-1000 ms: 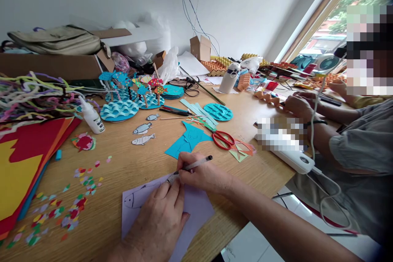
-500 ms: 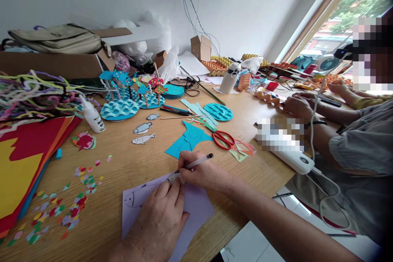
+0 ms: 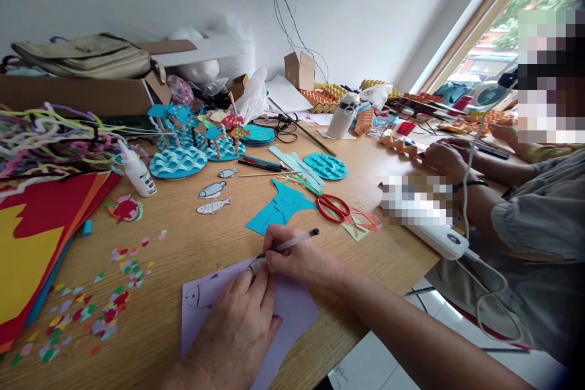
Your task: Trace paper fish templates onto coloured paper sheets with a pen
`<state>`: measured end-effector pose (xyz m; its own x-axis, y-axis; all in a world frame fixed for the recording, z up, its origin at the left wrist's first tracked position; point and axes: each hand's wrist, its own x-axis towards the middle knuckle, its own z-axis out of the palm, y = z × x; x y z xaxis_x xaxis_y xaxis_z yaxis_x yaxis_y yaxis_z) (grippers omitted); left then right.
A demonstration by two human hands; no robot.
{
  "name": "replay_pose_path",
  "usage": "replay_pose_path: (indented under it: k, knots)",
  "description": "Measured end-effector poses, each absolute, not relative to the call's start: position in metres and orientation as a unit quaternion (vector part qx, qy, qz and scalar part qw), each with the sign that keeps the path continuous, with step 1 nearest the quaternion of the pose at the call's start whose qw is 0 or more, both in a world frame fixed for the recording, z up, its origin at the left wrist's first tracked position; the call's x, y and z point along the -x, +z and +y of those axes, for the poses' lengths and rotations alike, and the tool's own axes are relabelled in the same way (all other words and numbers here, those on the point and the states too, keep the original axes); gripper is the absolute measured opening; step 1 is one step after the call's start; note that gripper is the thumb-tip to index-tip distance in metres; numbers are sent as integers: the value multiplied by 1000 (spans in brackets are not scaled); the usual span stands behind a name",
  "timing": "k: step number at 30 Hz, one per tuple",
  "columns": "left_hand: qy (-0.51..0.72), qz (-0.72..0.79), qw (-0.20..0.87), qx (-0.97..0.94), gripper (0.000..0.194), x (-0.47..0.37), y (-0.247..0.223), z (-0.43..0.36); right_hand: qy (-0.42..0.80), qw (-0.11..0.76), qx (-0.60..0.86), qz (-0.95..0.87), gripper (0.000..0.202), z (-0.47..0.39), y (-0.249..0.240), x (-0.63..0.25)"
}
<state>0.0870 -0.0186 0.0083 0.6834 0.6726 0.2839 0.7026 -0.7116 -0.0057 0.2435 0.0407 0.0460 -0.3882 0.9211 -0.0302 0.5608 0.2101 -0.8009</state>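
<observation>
My right hand (image 3: 292, 256) is closed round a pen (image 3: 287, 243), a clear-barrelled one with a black end. Its tip meets the edge of a small grey-white fish cutout (image 3: 256, 264), mostly covered by my fingers. My left hand (image 3: 237, 323) lies flat on a sheet of purple paper (image 3: 295, 317), its fingertips pressing on the cutout. A fish outline (image 3: 197, 294) is drawn in black at the sheet's left side. Just beyond my right hand lie blue paper scraps (image 3: 278, 207) and red-handled scissors (image 3: 333, 208).
Several paper fish (image 3: 214, 206) lie ahead, near a glue bottle (image 3: 137, 170) and blue wavy discs (image 3: 178, 163). Coloured sheets (image 3: 41, 237) and confetti (image 3: 109, 314) are at left. On the right, a co-worker's hands (image 3: 441, 159) are beside a white power strip (image 3: 425, 225).
The pen and my right hand have shifted very slightly along the cutout's edge. My left hand and the purple paper stay in place.
</observation>
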Motion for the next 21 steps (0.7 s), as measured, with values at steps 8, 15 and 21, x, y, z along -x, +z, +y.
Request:
replay_pose_path:
  k: [8,15,21]
  knots:
    - [-125,-374,58,917,40,-87,10,-19,381,228,501,-743,12,40,46,-243]
    - [-109,-379,55,917,39,-87,8,-19,375,232,498,-746,12,41,44,-243]
    - [-111,-378,46,918,38,-87,10,-18,360,223,505,-752,12,42,46,-243]
